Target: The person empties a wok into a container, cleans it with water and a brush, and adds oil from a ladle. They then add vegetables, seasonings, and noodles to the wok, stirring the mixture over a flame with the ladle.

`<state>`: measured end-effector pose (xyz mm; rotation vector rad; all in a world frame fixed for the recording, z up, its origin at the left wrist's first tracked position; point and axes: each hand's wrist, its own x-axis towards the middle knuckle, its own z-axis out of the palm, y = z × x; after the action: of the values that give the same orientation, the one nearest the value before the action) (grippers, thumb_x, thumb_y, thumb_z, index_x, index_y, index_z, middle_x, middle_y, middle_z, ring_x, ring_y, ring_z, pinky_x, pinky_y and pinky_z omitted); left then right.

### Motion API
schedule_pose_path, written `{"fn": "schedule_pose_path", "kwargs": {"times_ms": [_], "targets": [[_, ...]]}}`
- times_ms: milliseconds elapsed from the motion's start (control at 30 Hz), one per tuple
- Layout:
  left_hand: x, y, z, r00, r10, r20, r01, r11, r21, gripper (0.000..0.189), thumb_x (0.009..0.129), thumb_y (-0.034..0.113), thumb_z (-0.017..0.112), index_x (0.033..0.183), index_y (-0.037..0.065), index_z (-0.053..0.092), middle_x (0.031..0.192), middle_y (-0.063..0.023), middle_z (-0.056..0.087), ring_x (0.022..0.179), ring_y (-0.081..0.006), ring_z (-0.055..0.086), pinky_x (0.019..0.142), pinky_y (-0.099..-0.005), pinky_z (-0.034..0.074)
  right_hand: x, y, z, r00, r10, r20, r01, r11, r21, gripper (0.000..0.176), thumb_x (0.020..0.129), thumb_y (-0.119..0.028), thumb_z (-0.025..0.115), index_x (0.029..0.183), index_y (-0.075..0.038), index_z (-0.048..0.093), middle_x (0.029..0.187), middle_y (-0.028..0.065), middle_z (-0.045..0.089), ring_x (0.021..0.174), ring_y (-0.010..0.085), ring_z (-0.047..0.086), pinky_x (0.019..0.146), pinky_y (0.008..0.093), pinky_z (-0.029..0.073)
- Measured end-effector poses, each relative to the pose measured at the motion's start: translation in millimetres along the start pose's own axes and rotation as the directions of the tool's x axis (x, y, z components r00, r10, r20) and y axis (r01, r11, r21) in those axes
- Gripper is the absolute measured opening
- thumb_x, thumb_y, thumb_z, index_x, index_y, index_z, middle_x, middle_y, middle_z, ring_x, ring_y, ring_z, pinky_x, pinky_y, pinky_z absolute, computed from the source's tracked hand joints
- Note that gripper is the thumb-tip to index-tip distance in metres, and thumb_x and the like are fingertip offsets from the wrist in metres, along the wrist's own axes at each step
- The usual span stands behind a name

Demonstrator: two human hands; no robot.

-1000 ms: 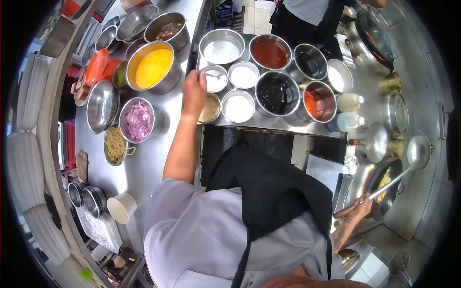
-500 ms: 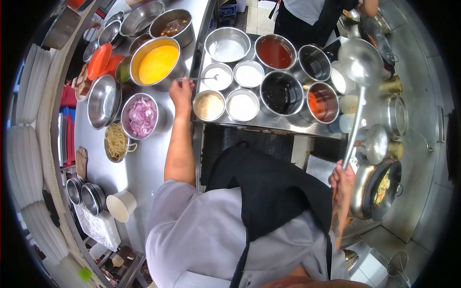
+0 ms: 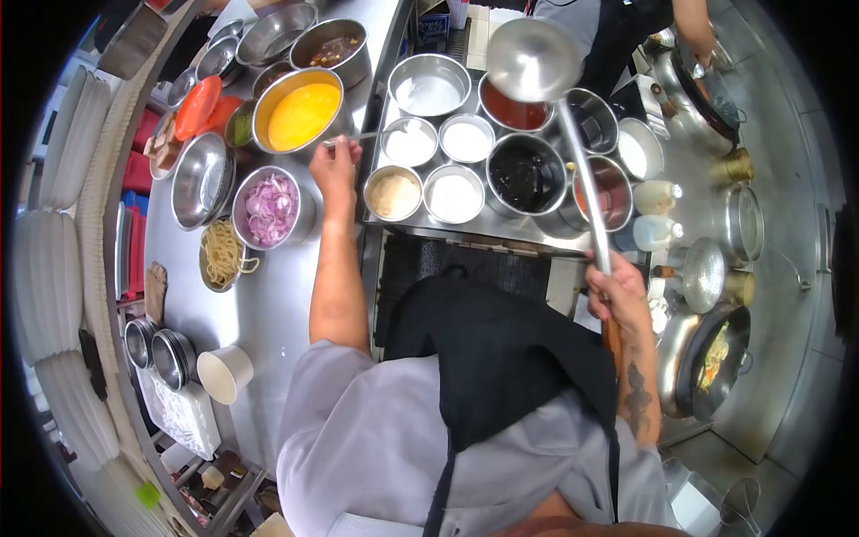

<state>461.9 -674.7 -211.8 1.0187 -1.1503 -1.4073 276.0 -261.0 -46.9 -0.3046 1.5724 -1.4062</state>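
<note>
My left hand (image 3: pixel 335 168) is closed in a pinch on the thin handle of a small spoon (image 3: pixel 363 136). Its far end reaches the rim of a tin of white powder (image 3: pixel 410 143). Wrapped round the wooden grip of a long wok ladle (image 3: pixel 583 174) is my right hand (image 3: pixel 619 294). The ladle's large round bowl hangs over a pot of red sauce (image 3: pixel 528 115) and hides part of it. Close by are a tin of tan powder (image 3: pixel 394 196), two more tins of white contents, and a pot of dark liquid (image 3: pixel 526 175).
A pot of yellow liquid (image 3: pixel 299 116), a pot of sliced red onion (image 3: pixel 272 208) and a bowl of noodles (image 3: pixel 220 256) stand on the left counter. At right, a wok (image 3: pixel 714 362) holds food. A co-worker in a black apron (image 3: pixel 626 36) stands at the back.
My right hand has swung the ladle left, its bowl moving from the right side to above the red sauce. My left hand stays in nearly the same spot with the spoon.
</note>
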Motion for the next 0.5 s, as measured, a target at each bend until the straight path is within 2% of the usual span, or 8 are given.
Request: {"fn": "schedule_pose_path", "kwargs": {"times_ms": [67,167,200,300,400,433,467,500], "targets": [[-6,20,11,0.999,-0.033,-0.02,0.033,0.999,-0.039,0.017,0.094,0.012,0.058,0.094,-0.005,0.059,0.081,-0.0113,0.067,0.069,-0.0145,0.065,0.065,-0.0247,0.054,18,2,11,0.995,0.076,0.059,-0.073,0.996,-0.05,0.036,0.088,-0.005,0.057,0.122,0.0,0.051,0.07,0.0015,0.05,0.041,0.0076,0.043,0.039,0.0223,0.035],[-13,40,22,0.932,0.357,0.063,-0.362,0.92,0.148,0.018,0.093,0.012,0.058,0.091,-0.006,0.06,0.079,-0.012,0.067,0.067,-0.0167,0.066,0.064,-0.0272,0.053,38,3,26,0.971,0.192,0.14,-0.19,0.981,-0.029,0.035,0.087,-0.005,0.055,0.121,0.001,0.051,0.068,0.0029,0.048,0.038,0.0076,0.042,0.037,0.0212,0.033],[-23,57,23,0.851,0.52,0.073,-0.501,0.762,0.411,0.017,0.092,0.011,0.059,0.089,-0.006,0.06,0.075,-0.0138,0.067,0.065,-0.0207,0.066,0.063,-0.0317,0.051,41,4,28,0.957,0.232,0.172,-0.234,0.972,-0.01,0.035,0.087,-0.004,0.054,0.121,0.001,0.05,0.067,0.0033,0.048,0.037,0.0075,0.041,0.036,0.0206,0.032],[-55,90,11,0.795,0.602,0.079,-0.525,0.616,0.588,0.015,0.091,0.01,0.059,0.089,-0.004,0.061,0.074,-0.0169,0.066,0.064,-0.0259,0.065,0.062,-0.0349,0.05,34,7,27,0.947,0.248,0.205,-0.265,0.962,0.061,0.035,0.087,-0.004,0.054,0.121,0.002,0.05,0.065,0.0031,0.047,0.036,0.0074,0.04,0.034,0.0208,0.031],[-80,71,-14,0.835,0.525,0.165,-0.494,0.583,0.646,0.013,0.09,0.01,0.06,0.087,-0.003,0.062,0.075,-0.0183,0.066,0.066,-0.0294,0.065,0.061,-0.0363,0.049,22,-6,17,0.948,0.224,0.226,-0.257,0.958,0.129,0.039,0.086,-0.007,0.056,0.124,0.002,0.048,0.069,0.0039,0.048,0.038,0.0092,0.042,0.038,0.0241,0.035],[-90,62,-16,0.846,0.5,0.186,-0.486,0.578,0.656,0.013,0.09,0.009,0.06,0.087,-0.003,0.062,0.075,-0.0186,0.066,0.066,-0.0299,0.065,0.061,-0.0366,0.049,18,-9,14,0.956,0.196,0.217,-0.23,0.962,0.145,0.04,0.086,-0.007,0.056,0.124,0.003,0.048,0.069,0.0037,0.047,0.037,0.0088,0.041,0.037,0.023,0.033],[-97,51,-17,0.858,0.476,0.193,-0.483,0.619,0.62,0.011,0.09,0.009,0.06,0.087,-0.002,0.063,0.078,-0.0187,0.065,0.071,-0.0321,0.065,0.064,-0.0383,0.05,15,-12,11,0.964,0.165,0.207,-0.196,0.971,0.14,0.04,0.086,-0.006,0.056,0.124,0.003,0.048,0.068,0.0037,0.047,0.037,0.0088,0.04,0.036,0.0223,0.033],[-97,33,-18,0.809,0.529,0.257,-0.555,0.541,0.632,0.01,0.089,0.009,0.061,0.087,0.0,0.063,0.079,-0.0187,0.064,0.074,-0.035,0.063,0.066,-0.0406,0.049,12,-14,9,0.971,0.133,0.196,-0.161,0.978,0.134,0.04,0.086,-0.006,0.055,0.124,0.003,0.047,0.068,0.0036,0.047,0.037,0.0087,0.04,0.035,0.0216,0.032]]}}
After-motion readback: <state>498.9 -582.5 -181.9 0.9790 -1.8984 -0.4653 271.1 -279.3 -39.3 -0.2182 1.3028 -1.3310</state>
